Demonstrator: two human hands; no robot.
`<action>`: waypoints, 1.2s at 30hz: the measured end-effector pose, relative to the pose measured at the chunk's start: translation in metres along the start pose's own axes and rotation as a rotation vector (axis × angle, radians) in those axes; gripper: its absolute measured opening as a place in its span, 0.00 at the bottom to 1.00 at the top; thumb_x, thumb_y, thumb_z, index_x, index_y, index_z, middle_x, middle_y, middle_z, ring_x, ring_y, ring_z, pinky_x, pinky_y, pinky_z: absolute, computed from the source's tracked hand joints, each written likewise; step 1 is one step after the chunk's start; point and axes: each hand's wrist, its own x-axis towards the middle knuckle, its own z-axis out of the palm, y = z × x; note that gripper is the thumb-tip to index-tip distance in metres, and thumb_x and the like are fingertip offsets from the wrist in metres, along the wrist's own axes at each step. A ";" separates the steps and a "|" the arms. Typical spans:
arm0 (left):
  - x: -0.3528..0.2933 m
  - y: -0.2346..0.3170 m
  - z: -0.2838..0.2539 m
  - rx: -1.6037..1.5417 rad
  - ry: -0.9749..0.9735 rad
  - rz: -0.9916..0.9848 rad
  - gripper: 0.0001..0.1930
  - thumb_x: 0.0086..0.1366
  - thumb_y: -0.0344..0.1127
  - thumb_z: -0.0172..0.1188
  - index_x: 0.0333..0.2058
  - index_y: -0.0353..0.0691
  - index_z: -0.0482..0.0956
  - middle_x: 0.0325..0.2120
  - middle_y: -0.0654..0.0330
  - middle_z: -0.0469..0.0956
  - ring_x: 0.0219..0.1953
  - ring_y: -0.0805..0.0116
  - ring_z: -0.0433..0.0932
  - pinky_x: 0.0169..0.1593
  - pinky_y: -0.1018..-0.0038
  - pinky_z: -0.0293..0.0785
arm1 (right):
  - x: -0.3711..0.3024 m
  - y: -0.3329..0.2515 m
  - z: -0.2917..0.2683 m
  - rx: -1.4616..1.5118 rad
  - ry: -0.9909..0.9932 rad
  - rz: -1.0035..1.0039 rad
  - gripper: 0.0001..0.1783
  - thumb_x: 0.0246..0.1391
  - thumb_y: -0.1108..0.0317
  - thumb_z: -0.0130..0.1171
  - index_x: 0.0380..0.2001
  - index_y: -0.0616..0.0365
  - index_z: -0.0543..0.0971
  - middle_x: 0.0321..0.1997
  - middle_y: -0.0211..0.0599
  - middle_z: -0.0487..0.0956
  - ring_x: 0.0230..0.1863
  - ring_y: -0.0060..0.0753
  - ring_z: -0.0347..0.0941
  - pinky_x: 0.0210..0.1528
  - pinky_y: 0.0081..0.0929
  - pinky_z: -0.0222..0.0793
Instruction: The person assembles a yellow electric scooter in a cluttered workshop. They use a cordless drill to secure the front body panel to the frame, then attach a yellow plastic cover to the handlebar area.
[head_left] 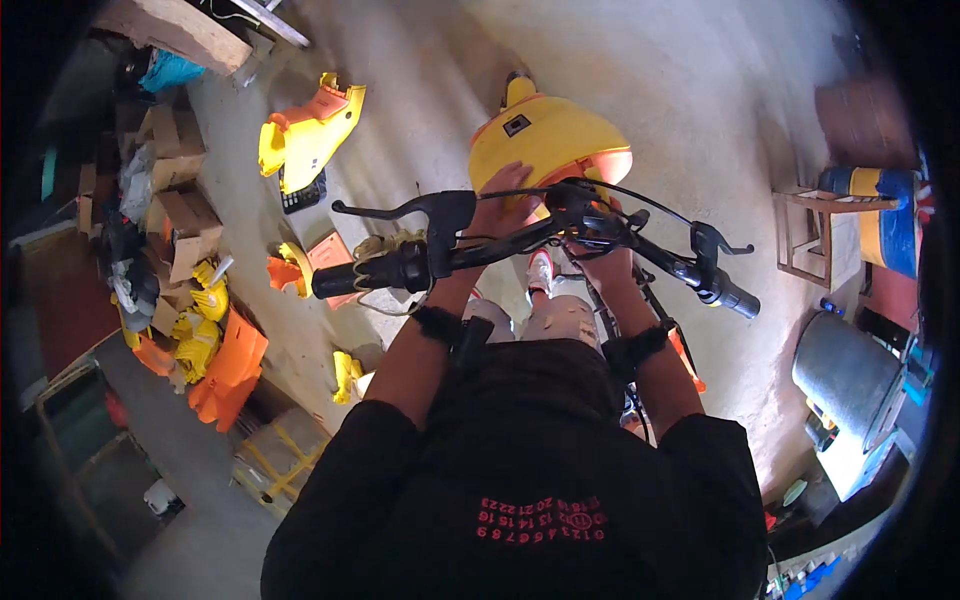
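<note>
A handlebar (527, 238) with black grips and brake levers crosses in front of me. Just beyond it is a yellow front panel (548, 137) with orange edging and a small dark square fitting. My left hand (503, 198) reaches past the bar's left half and grips the panel's near edge, fingers on its yellow surface. My right hand (606, 266) is under the bar, right of its centre, near the stem and cables; its fingers are hidden behind them. A loose cable (385, 275) is looped around the left grip.
On the floor at the far left lies a yellow and orange body panel (312, 135) over a dark crate. Orange panels (232, 370), yellow wrapped parts (200, 335) and cardboard boxes (185, 230) line the left. A wooden stool (815, 240) and a grey tub (845, 370) stand right.
</note>
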 end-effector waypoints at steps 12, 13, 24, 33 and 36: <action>0.010 -0.004 -0.005 -0.292 -0.035 -0.142 0.15 0.61 0.39 0.60 0.45 0.41 0.80 0.50 0.53 0.77 0.57 0.57 0.72 0.63 0.63 0.65 | 0.005 -0.005 -0.003 0.439 -0.091 0.130 0.37 0.46 0.62 0.70 0.57 0.53 0.63 0.54 0.38 0.75 0.57 0.36 0.72 0.62 0.36 0.64; 0.015 0.003 -0.007 -0.179 -0.038 -0.016 0.14 0.59 0.35 0.63 0.44 0.40 0.80 0.49 0.53 0.78 0.56 0.58 0.74 0.62 0.65 0.67 | 0.001 0.000 -0.002 0.346 -0.108 0.082 0.41 0.45 0.62 0.72 0.59 0.54 0.60 0.56 0.40 0.74 0.58 0.37 0.72 0.62 0.35 0.66; 0.034 0.058 -0.020 -0.418 -0.039 -0.426 0.22 0.52 0.29 0.70 0.47 0.35 0.78 0.48 0.52 0.79 0.53 0.58 0.77 0.58 0.69 0.72 | -0.001 -0.009 0.004 0.890 -0.138 0.288 0.41 0.53 0.63 0.64 0.64 0.52 0.52 0.64 0.43 0.65 0.63 0.38 0.66 0.66 0.38 0.64; -0.013 -0.012 0.020 -0.232 0.103 -0.063 0.36 0.53 0.33 0.71 0.60 0.37 0.65 0.50 0.52 0.74 0.52 0.59 0.75 0.57 0.66 0.72 | -0.002 -0.009 0.007 0.000 -0.111 -0.092 0.46 0.51 0.59 0.67 0.65 0.55 0.51 0.61 0.39 0.69 0.62 0.37 0.67 0.68 0.38 0.58; -0.007 0.007 0.021 -0.149 0.079 -0.039 0.39 0.52 0.33 0.72 0.61 0.36 0.62 0.51 0.49 0.73 0.53 0.54 0.74 0.57 0.63 0.72 | -0.009 0.007 0.010 -0.140 -0.109 -0.155 0.47 0.51 0.58 0.67 0.66 0.55 0.49 0.62 0.41 0.68 0.63 0.37 0.67 0.68 0.38 0.57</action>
